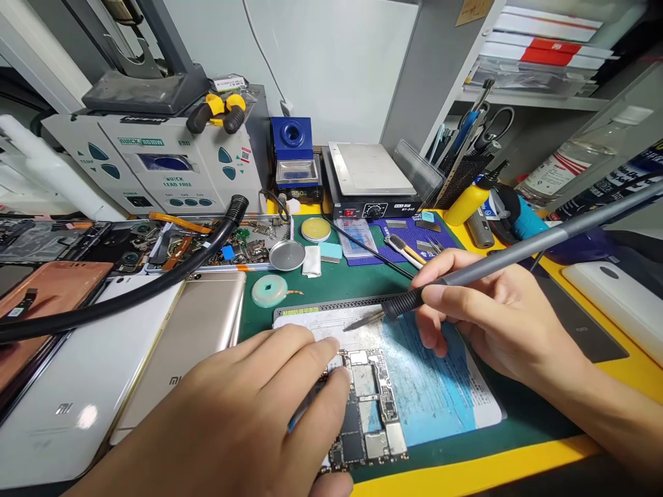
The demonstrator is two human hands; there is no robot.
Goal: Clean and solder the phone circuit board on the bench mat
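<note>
My left hand (pixel 264 400) is closed around the left side of a phone circuit board (pixel 355 428), fingers over it and thumb at the near edge; they hide part of the board. Metal shields, dark chips and an open cutout show on it. My right hand (pixel 481 310) grips a soldering iron (pixel 404 302) like a pen, by its black ribbed grip; the grey handle runs out at the right. Its thin dark tip hovers over or touches the pale mat (pixel 440 386), just beyond the board; contact cannot be told.
Behind stand a hot-air station (pixel 166 166), a blue iron holder (pixel 293 138) and a heating plate (pixel 370 169). A black hose (pixel 170 269) crosses the left side over phones (pixel 191 345). Farther in lie solder wick (pixel 269 290), a yellow paste tin (pixel 315 229) and a parts tray (pixel 248 241).
</note>
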